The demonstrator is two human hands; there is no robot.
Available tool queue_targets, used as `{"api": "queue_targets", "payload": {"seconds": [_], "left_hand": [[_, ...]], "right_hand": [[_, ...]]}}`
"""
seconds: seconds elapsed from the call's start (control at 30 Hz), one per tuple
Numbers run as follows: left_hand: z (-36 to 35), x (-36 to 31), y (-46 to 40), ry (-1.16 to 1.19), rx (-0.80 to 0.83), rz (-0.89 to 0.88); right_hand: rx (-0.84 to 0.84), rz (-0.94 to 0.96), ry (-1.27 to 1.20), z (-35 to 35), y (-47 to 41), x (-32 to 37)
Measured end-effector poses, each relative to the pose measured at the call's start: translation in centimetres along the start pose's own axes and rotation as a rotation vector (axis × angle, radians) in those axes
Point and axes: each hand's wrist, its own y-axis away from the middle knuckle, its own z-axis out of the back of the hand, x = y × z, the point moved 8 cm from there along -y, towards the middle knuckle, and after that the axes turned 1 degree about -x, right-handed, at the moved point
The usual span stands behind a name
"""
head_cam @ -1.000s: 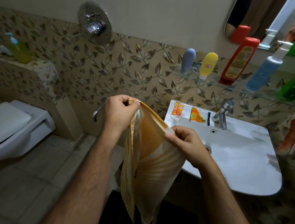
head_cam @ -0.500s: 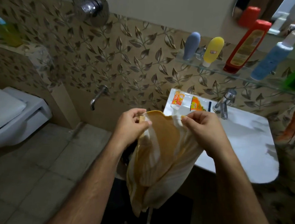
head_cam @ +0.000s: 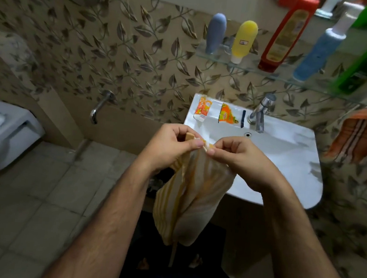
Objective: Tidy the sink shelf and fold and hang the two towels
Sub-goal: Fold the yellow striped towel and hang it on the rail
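Leaf-patterned brown wall tiles (head_cam: 119, 52) cover the wall; a chrome spout (head_cam: 99, 108) juts low from it; pale floor tiles (head_cam: 30, 203) below; a white toilet (head_cam: 0, 133) at left; dim light.

A yellow-and-white striped towel (head_cam: 192, 196) hangs doubled over, just left of the white sink (head_cam: 295, 160). An orange striped towel (head_cam: 360, 135) hangs draped to the sink's right.
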Motion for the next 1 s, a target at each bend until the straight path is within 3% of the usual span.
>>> {"api": "queue_targets", "payload": {"seconds": [0.1,0.2,0.37,0.47,0.8,0.93,1.0], "left_hand": [[1.9,-2.0,-1.4,-0.117,-0.193,-0.077],[3.4,-2.9,-2.0,-0.136,-0.3,-0.068],[0.9,-2.7,-2.3,-0.093,-0.284,-0.019],[-0.1,-2.4,-2.1,-0.035,-0.312,-0.017],[-6.0,-3.8,-1.7,0.074,0.066,-0.044],[-6.0,-3.7,-2.1,0.025,0.008,-0.012],[-5.1,-3.9,-2.4,-0.048,-0.062,-0.048]], "right_hand": [[0.215,-0.105,-0.033,1.8,1.6,0.0],[0.234,-0.066,-0.069,4.8,2.8,1.2],[-0.159,0.187,-0.045,9.0,0.8,2.2],[-0.249,0.245,0.053,8.4,-0.4,1.8],[0.017,0.352,0.127,5.9,-1.4,2.3],[0.011,0.278,0.108,6.7,-1.3,1.6],[-0.012,0.195,0.218,7.5,-1.4,0.6]]}}
